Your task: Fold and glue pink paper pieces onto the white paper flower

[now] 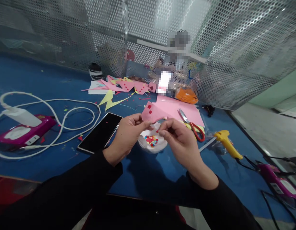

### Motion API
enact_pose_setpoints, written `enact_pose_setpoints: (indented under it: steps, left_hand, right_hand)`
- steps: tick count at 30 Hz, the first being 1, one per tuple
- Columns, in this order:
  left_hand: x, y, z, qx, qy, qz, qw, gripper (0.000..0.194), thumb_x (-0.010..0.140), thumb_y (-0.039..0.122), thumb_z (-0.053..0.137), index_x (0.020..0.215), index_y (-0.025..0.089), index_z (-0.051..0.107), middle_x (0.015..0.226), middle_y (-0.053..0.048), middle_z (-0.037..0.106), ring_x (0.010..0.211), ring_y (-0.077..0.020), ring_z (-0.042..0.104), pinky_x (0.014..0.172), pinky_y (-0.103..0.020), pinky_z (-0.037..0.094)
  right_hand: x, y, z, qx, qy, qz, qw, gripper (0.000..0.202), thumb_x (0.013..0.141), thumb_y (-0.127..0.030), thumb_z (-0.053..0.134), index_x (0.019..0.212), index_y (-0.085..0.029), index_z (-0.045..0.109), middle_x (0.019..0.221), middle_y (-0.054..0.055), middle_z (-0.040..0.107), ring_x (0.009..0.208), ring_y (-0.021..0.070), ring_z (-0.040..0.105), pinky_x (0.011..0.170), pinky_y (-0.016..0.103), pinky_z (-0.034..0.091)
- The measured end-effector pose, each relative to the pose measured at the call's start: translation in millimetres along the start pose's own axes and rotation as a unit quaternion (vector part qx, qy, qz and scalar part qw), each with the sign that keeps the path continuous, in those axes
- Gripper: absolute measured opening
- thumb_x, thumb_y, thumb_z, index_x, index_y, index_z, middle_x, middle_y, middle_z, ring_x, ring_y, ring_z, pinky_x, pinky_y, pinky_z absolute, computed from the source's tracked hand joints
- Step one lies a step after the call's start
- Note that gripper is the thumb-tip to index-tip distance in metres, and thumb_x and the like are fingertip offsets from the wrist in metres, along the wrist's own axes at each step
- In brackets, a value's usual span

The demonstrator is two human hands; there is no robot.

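Note:
Pinched in my left hand is a pink paper piece with small red squares stuck on it. My right hand is just right of the paper, thumb and forefinger pressed together on a tiny red piece. Beneath both hands sits a white bowl holding small red, yellow and blue bits. Behind the hands lie pink paper sheets, with red-handled scissors resting at their right side.
A black phone lies left of my hands, near a white cable and a purple power strip. A yellow glue gun is at right. Decorated pink cutouts and an orange bundle lie before a perforated metal screen.

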State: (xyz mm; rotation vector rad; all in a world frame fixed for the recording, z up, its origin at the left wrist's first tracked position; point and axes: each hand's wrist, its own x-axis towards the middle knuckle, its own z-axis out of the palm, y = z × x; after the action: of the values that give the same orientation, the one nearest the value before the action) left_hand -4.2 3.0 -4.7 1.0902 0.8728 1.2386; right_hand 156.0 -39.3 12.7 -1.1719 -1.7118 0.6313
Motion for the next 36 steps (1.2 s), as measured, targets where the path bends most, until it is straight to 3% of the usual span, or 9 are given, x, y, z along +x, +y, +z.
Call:
enact_pose_setpoints:
  steps: [2, 4, 8, 13, 18, 22, 28, 31, 36]
  left_hand:
    - [-3.3, 1.2, 1.1, 0.027, -0.028, -0.002, 0.999, 0.023, 0.066, 0.035, 0.086, 0.076, 0.017, 0.075, 0.070, -0.003, 0.074, 0.066, -0.0159, 0.068, 0.067, -0.028, 0.054]
    - [-5.5, 1.1, 2.2, 0.046, -0.040, -0.004, 0.998, 0.022, 0.068, 0.034, 0.085, 0.080, 0.018, 0.077, 0.072, -0.003, 0.075, 0.066, -0.0155, 0.068, 0.067, -0.027, 0.054]
    - [-6.0, -0.7, 2.3, 0.063, -0.049, -0.010, 0.997, 0.021, 0.071, 0.032, 0.082, 0.086, 0.018, 0.077, 0.076, -0.003, 0.076, 0.067, -0.0162, 0.069, 0.065, -0.026, 0.054]
    - [-4.4, -2.2, 1.4, 0.067, -0.065, -0.014, 0.996, 0.020, 0.072, 0.031, 0.081, 0.087, 0.019, 0.076, 0.078, -0.003, 0.076, 0.068, -0.0159, 0.070, 0.067, -0.028, 0.056]
    - [-3.8, -3.6, 1.7, 0.051, -0.047, 0.022, 0.997, 0.029, 0.069, 0.028, 0.082, 0.093, 0.019, 0.067, 0.081, -0.002, 0.074, 0.075, -0.0171, 0.071, 0.071, -0.029, 0.056]
    - [-5.0, -1.1, 1.8, 0.071, -0.004, 0.088, 0.994, 0.027, 0.067, 0.023, 0.083, 0.072, 0.020, 0.057, 0.073, 0.003, 0.067, 0.072, -0.0140, 0.067, 0.068, -0.025, 0.053]
    - [-10.4, 4.7, 5.6, 0.107, -0.038, 0.061, 0.992, 0.011, 0.074, 0.030, 0.079, 0.076, 0.019, 0.077, 0.073, -0.002, 0.075, 0.070, -0.0159, 0.068, 0.070, -0.027, 0.055]
    - [-10.5, 5.0, 5.8, 0.143, -0.027, 0.059, 0.988, 0.010, 0.073, 0.030, 0.081, 0.075, 0.020, 0.080, 0.074, -0.003, 0.077, 0.070, -0.0172, 0.069, 0.070, -0.028, 0.056]
    - [-7.6, 2.6, 3.5, 0.164, -0.028, 0.059, 0.984, 0.012, 0.071, 0.031, 0.082, 0.077, 0.021, 0.081, 0.076, -0.003, 0.078, 0.070, -0.0169, 0.070, 0.070, -0.027, 0.056]
  right_hand:
    - [1.3, 2.6, -5.0, -0.072, 0.093, -0.060, 0.991, 0.007, 0.090, -0.021, 0.057, 0.084, -0.022, 0.060, 0.088, 0.003, 0.063, 0.084, 0.0171, 0.060, 0.075, 0.033, 0.049]
    - [3.3, 7.0, -9.8, -0.123, 0.141, -0.087, 0.978, 0.008, 0.091, -0.020, 0.057, 0.085, -0.023, 0.061, 0.101, 0.007, 0.064, 0.102, 0.0213, 0.061, 0.090, 0.039, 0.048]
    - [6.3, 14.0, -14.5, -0.100, 0.096, -0.074, 0.988, 0.008, 0.091, -0.020, 0.057, 0.084, -0.023, 0.060, 0.110, 0.009, 0.067, 0.111, 0.0236, 0.061, 0.096, 0.043, 0.045]
    - [5.7, 15.8, -13.0, -0.074, 0.028, 0.010, 0.997, 0.006, 0.088, -0.022, 0.056, 0.085, -0.021, 0.060, 0.083, 0.004, 0.066, 0.076, 0.0172, 0.058, 0.071, 0.032, 0.044]
    - [5.8, 16.0, -13.6, -0.082, 0.049, 0.032, 0.995, 0.005, 0.086, -0.023, 0.057, 0.083, -0.020, 0.060, 0.081, 0.003, 0.065, 0.071, 0.0153, 0.053, 0.065, 0.030, 0.040]
    - [7.0, 15.9, -15.0, -0.096, 0.064, 0.039, 0.993, 0.006, 0.086, -0.024, 0.058, 0.082, -0.020, 0.061, 0.078, 0.002, 0.065, 0.068, 0.0147, 0.054, 0.064, 0.030, 0.040]
    - [6.0, 17.9, -14.0, -0.100, 0.064, 0.049, 0.992, 0.005, 0.085, -0.024, 0.059, 0.083, -0.020, 0.062, 0.076, 0.001, 0.064, 0.065, 0.0133, 0.052, 0.063, 0.029, 0.039]
    - [5.0, 18.1, -12.2, -0.103, 0.062, 0.036, 0.992, 0.004, 0.086, -0.022, 0.059, 0.083, -0.020, 0.062, 0.079, 0.002, 0.065, 0.070, 0.0153, 0.056, 0.067, 0.031, 0.042]
    - [4.0, 17.2, -8.3, -0.118, 0.077, -0.040, 0.989, 0.007, 0.086, -0.018, 0.061, 0.080, -0.021, 0.062, 0.109, 0.011, 0.067, 0.109, 0.0237, 0.062, 0.095, 0.042, 0.045]
